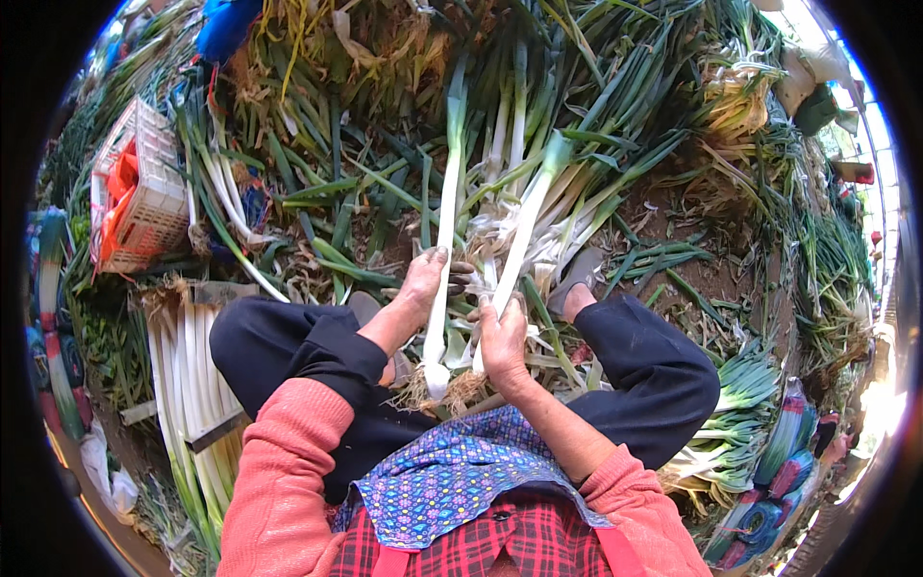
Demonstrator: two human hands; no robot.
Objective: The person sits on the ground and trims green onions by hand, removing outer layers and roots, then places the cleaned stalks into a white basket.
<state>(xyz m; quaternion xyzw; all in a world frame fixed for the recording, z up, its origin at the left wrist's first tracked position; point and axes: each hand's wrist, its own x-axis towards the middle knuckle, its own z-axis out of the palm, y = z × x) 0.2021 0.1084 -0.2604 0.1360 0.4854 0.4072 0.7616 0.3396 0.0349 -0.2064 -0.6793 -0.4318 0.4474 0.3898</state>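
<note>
My left hand (425,278) holds a long green onion (447,202) by its white shank, with the leaves pointing away from me. A second green onion (525,216) is gripped low on its white shank by my right hand (502,332), and it slants up to the right. The roots (440,389) of both hang close together above my lap. Some of my left fingers are behind the first stalk. Beyond my hands, more green onions (570,209) lie on the ground with peeled pale skins around them.
A pale plastic crate (155,209) with orange items stands at the left. Below it, trimmed white stalks (191,360) lie in a stack beside my knee. A bundle of green onions (728,425) and taped rolls (779,476) are at the lower right. Leafy heaps surround me.
</note>
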